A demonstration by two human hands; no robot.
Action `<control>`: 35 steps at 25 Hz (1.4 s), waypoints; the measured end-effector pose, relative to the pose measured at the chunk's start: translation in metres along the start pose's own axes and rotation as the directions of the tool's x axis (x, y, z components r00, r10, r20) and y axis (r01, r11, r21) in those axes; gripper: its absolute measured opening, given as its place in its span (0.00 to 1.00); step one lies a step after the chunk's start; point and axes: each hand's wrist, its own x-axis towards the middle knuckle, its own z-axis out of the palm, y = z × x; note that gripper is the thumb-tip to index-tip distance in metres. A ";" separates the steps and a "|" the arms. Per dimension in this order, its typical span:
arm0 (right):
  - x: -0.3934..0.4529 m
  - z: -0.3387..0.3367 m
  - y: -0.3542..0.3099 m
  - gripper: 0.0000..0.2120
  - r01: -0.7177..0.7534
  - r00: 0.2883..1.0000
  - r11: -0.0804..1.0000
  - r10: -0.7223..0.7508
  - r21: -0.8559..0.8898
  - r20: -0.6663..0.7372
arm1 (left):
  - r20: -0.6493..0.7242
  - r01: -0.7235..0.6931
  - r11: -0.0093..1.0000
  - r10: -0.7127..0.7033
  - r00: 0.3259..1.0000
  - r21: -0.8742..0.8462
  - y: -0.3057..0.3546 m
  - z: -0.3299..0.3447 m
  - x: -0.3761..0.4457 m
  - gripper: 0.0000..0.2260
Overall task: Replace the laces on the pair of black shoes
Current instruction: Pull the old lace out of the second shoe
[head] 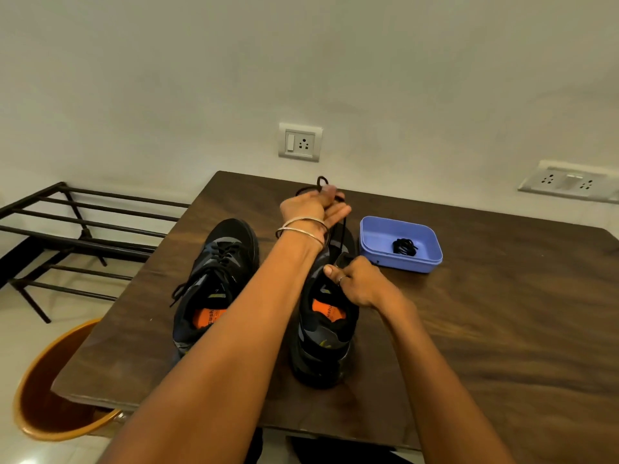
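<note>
Soft indoor light, perhaps edge-warped.

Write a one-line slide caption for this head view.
Left hand pulls a black lace from the right shoe while right hand steadies it.

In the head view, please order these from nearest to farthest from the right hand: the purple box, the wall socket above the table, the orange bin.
From the right hand:
1. Purple box, just beyond it on the table, to its right.
2. Wall socket, up on the wall behind the table.
3. Orange bin, on the floor, far left.

"cush" on orange insole [205,318], rest hidden
</note>
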 end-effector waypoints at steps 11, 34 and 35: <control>0.005 0.006 -0.005 0.26 0.015 1.000 0.995 -0.017 -0.101 -0.024 | 0.268 -0.031 0.860 0.192 0.944 -0.509 0.075 0.032 -0.052 0.08; -0.023 -0.024 -0.008 0.30 0.216 0.969 0.962 -0.190 -0.166 0.159 | 0.063 -0.082 0.149 0.123 0.990 0.985 -0.020 -0.040 0.006 0.13; -0.024 -0.029 -0.006 0.27 0.228 0.963 0.974 -0.226 0.005 0.143 | 0.052 -0.069 0.149 0.114 0.992 0.986 -0.022 -0.043 0.007 0.13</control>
